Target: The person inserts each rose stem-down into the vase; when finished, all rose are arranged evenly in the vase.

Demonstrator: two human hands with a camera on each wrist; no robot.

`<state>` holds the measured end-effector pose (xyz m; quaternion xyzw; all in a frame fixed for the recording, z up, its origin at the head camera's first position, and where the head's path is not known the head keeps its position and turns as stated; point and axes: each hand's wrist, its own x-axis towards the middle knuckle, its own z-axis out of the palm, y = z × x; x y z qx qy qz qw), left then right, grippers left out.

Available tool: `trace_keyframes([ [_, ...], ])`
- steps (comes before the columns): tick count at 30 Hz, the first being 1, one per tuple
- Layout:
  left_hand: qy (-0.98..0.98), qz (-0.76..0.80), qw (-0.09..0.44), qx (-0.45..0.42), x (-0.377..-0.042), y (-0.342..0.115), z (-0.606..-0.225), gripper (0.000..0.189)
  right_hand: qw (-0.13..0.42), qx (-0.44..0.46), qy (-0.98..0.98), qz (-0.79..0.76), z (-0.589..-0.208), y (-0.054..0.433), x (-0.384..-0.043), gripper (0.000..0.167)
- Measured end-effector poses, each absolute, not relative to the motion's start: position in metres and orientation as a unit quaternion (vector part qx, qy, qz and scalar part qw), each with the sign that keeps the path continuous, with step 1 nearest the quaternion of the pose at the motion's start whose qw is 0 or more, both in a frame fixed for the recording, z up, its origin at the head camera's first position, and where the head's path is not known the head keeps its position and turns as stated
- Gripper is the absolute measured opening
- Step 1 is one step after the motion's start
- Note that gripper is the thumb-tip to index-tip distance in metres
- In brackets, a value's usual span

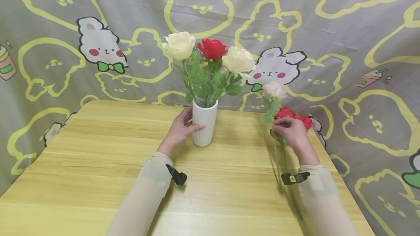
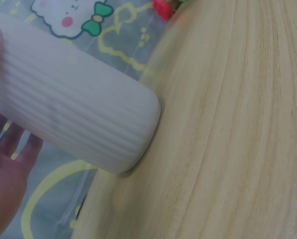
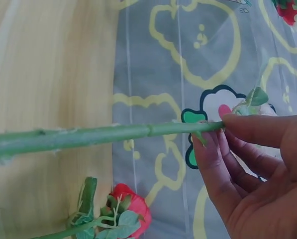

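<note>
A ribbed white vase (image 1: 204, 130) stands upright on the table, holding two cream roses and one red rose (image 1: 213, 49) between them. My left hand (image 1: 178, 130) grips the vase from its left side, thumb across the front. The left wrist view shows the base of the vase (image 2: 88, 99) on the wood and the fingers behind it. To the right, my right hand (image 1: 292, 134) holds a pale pink rose (image 1: 275, 90) upright by its stem. Thumb and fingertips pinch the green stem (image 3: 88, 138) in the right wrist view.
Red roses (image 1: 305, 121) lie at the table's right back edge, partly behind my right hand, stems toward the front. A wooden table (image 1: 98, 163) spreads under everything. Behind and to the right hangs a grey patterned curtain (image 1: 137, 14).
</note>
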<state>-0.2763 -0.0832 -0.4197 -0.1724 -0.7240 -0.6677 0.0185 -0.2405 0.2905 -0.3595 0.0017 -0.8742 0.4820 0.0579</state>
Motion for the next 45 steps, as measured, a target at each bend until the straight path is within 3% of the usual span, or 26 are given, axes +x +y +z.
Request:
trace_keyframes([
  [14,-0.721,-0.669,0.018,-0.178,-0.276,-0.083,-0.419,0.075,0.148,0.018,-0.817,0.557,-0.348,0.285,-0.236,0.024],
  [20,-0.719,-0.672,0.006,-0.174,-0.273,-0.083,-0.413,0.076,0.182,0.018,-0.802,0.569,-0.341,0.280,-0.233,0.017],
  [45,-0.718,-0.674,0.013,-0.172,-0.275,-0.083,-0.419,0.075,0.203,0.020,-0.766,0.609,-0.313,0.260,-0.217,0.017],
])
